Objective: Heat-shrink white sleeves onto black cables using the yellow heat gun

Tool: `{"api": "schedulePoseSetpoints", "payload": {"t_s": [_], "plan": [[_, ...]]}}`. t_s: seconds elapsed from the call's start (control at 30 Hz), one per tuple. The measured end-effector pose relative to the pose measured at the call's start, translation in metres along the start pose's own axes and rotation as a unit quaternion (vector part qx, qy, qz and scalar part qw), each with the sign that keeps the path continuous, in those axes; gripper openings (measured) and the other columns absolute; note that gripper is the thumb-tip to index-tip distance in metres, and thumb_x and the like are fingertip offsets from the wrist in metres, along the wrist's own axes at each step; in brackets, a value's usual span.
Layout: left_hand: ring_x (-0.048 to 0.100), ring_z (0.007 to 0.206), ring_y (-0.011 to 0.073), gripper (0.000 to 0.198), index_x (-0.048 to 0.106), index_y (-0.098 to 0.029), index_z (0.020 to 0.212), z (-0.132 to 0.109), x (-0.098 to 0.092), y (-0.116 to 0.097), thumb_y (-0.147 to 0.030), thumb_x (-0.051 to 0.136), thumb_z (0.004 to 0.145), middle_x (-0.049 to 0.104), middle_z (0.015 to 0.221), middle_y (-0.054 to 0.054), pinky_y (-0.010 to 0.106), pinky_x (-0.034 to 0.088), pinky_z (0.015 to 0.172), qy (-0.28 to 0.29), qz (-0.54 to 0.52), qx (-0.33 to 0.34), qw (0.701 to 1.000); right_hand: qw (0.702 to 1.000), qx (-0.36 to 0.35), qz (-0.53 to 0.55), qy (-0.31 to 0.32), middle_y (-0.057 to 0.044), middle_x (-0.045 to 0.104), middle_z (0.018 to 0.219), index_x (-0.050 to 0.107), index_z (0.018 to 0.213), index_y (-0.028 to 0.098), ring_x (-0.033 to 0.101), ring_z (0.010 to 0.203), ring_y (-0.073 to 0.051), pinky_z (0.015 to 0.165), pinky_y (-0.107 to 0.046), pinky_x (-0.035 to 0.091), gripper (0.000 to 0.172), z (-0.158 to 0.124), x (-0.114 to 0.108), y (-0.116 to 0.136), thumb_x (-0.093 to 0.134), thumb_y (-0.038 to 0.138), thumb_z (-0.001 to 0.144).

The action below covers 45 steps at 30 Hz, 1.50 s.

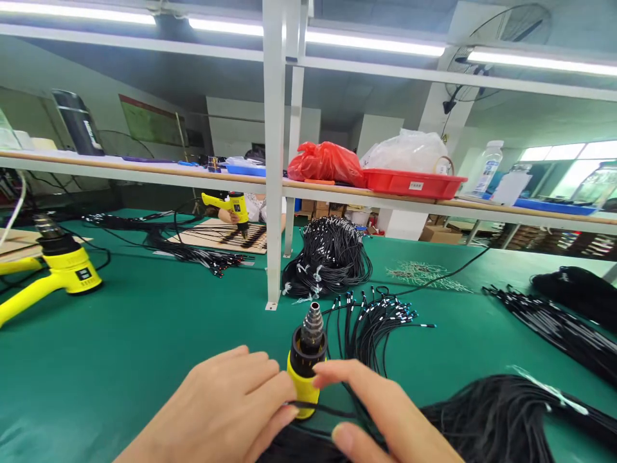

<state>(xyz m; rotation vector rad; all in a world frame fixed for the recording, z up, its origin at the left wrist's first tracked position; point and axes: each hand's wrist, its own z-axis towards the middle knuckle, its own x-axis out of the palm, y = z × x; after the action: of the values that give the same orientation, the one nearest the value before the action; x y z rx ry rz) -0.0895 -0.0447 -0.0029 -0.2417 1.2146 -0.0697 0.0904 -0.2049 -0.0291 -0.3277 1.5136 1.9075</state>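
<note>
My left hand (231, 405) is closed, with a thin black cable (322, 408) pinched between thumb and fingers. Beside it, my right hand (380, 411) has thumb and forefinger spread apart and appears to grip nothing. Just beyond both hands a yellow heat gun (303, 386) stands with its stepped metal nozzle pointing up; the hands partly hide its body. Under and to the right of my right hand lies a thick bundle of black cables (486, 418). Behind the heat gun, more black cables with white-marked ends (371, 321) fan out over the green table.
A white post (274, 161) rises from the green table (159, 334) ahead, carrying a shelf with a red tray (414, 183). Coiled cables (332, 251) lie behind it. Another heat gun (72, 263) stands at left. Across the table, a person's hand (227, 215) holds a yellow heat gun (237, 207).
</note>
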Motion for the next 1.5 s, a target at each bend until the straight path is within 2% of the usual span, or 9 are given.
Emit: {"api": "schedulePoseSetpoints", "payload": {"t_s": [0.07, 0.13, 0.23, 0.33, 0.5, 0.63, 0.77, 1.1, 1.5], "plan": [[0.063, 0.073, 0.0197, 0.025, 0.071, -0.034, 0.087, 0.01, -0.005, -0.008, -0.039, 0.048, 0.093, 0.073, 0.086, -0.002, 0.028, 0.051, 0.077, 0.0, -0.012, -0.005, 1.0, 0.999, 0.0, -0.008, 0.044, -0.002, 0.07, 0.105, 0.061, 0.11, 0.026, 0.065, 0.094, -0.018, 0.082, -0.025, 0.051, 0.021, 0.008, 0.004, 0.008, 0.057, 0.028, 0.089], [0.064, 0.082, 0.0193, 0.023, 0.07, -0.035, 0.094, 0.015, -0.01, -0.011, -0.037, 0.046, 0.094, 0.073, 0.097, -0.003, 0.027, 0.049, 0.082, -0.027, -0.027, -0.003, 0.999, 1.0, 0.005, -0.019, 0.017, 0.0, 0.067, 0.086, 0.058, 0.093, 0.024, 0.061, 0.077, -0.015, 0.069, -0.023, 0.048, 0.01, 0.017, 0.001, 0.014, 0.049, 0.028, 0.093], [0.063, 0.088, 0.0187, 0.028, 0.067, -0.034, 0.098, 0.02, -0.014, -0.01, -0.038, 0.04, 0.097, 0.071, 0.101, -0.003, 0.027, 0.046, 0.085, -0.096, -0.047, -0.02, 0.994, 0.999, 0.006, -0.01, -0.049, 0.003, 0.054, 0.071, 0.05, 0.079, 0.022, 0.049, 0.065, -0.013, 0.059, -0.022, 0.04, 0.022, 0.031, -0.012, 0.016, 0.043, 0.034, 0.096], [0.062, 0.084, 0.0183, 0.029, 0.064, -0.03, 0.092, 0.029, -0.016, -0.004, -0.04, 0.038, 0.097, 0.069, 0.093, -0.002, 0.027, 0.045, 0.078, -0.139, -0.05, -0.059, 0.987, 0.998, 0.018, 0.014, -0.064, 0.004, 0.045, 0.068, 0.045, 0.075, 0.022, 0.04, 0.062, -0.012, 0.055, -0.023, 0.034, 0.029, 0.044, -0.022, 0.014, 0.043, 0.041, 0.096], [0.05, 0.066, 0.0158, 0.035, 0.05, -0.022, 0.069, 0.046, -0.009, 0.011, -0.044, 0.043, 0.095, 0.057, 0.069, -0.003, 0.026, 0.034, 0.06, -0.092, -0.057, -0.14, 0.984, 0.995, 0.035, -0.015, -0.087, 0.006, 0.038, 0.064, 0.039, 0.07, 0.022, 0.034, 0.059, -0.012, 0.052, -0.024, 0.028, 0.031, 0.061, -0.025, 0.006, 0.046, 0.039, 0.095], [0.039, 0.058, 0.0136, 0.044, 0.039, -0.02, 0.062, 0.054, -0.002, 0.016, -0.05, 0.039, 0.096, 0.048, 0.061, -0.004, 0.026, 0.026, 0.054, -0.086, -0.092, -0.178, 0.976, 0.991, 0.05, -0.061, -0.113, 0.006, 0.037, 0.064, 0.036, 0.068, 0.022, 0.034, 0.059, -0.012, 0.052, -0.024, 0.027, 0.033, 0.069, -0.023, -0.003, 0.049, 0.041, 0.093], [0.037, 0.059, 0.0133, 0.045, 0.044, -0.02, 0.066, 0.059, 0.0, 0.019, -0.047, 0.03, 0.099, 0.046, 0.063, -0.004, 0.027, 0.025, 0.055, -0.076, -0.161, -0.177, 0.968, 0.984, 0.057, -0.1, -0.133, 0.006, 0.037, 0.062, 0.035, 0.069, 0.023, 0.032, 0.057, -0.012, 0.051, -0.024, 0.026, 0.034, 0.074, -0.022, -0.008, 0.051, 0.043, 0.091], [0.029, 0.058, 0.0124, 0.044, 0.048, -0.02, 0.068, 0.064, 0.007, 0.03, -0.05, 0.035, 0.098, 0.036, 0.061, -0.006, 0.026, 0.023, 0.054, -0.088, -0.203, -0.191, 0.956, 0.978, 0.08, -0.119, -0.148, 0.008, 0.032, 0.057, 0.034, 0.068, 0.023, 0.03, 0.053, -0.012, 0.05, -0.024, 0.024, 0.035, 0.081, -0.019, -0.01, 0.052, 0.045, 0.089], [0.04, 0.062, 0.0129, 0.037, 0.052, -0.02, 0.069, 0.068, 0.008, 0.032, -0.044, 0.044, 0.095, 0.047, 0.064, -0.006, 0.025, 0.028, 0.057, -0.11, -0.213, -0.194, 0.951, 0.976, 0.088, -0.139, -0.141, 0.008, 0.033, 0.055, 0.033, 0.067, 0.023, 0.031, 0.052, -0.012, 0.051, -0.025, 0.023, 0.034, 0.086, -0.015, -0.012, 0.053, 0.041, 0.087]]}}
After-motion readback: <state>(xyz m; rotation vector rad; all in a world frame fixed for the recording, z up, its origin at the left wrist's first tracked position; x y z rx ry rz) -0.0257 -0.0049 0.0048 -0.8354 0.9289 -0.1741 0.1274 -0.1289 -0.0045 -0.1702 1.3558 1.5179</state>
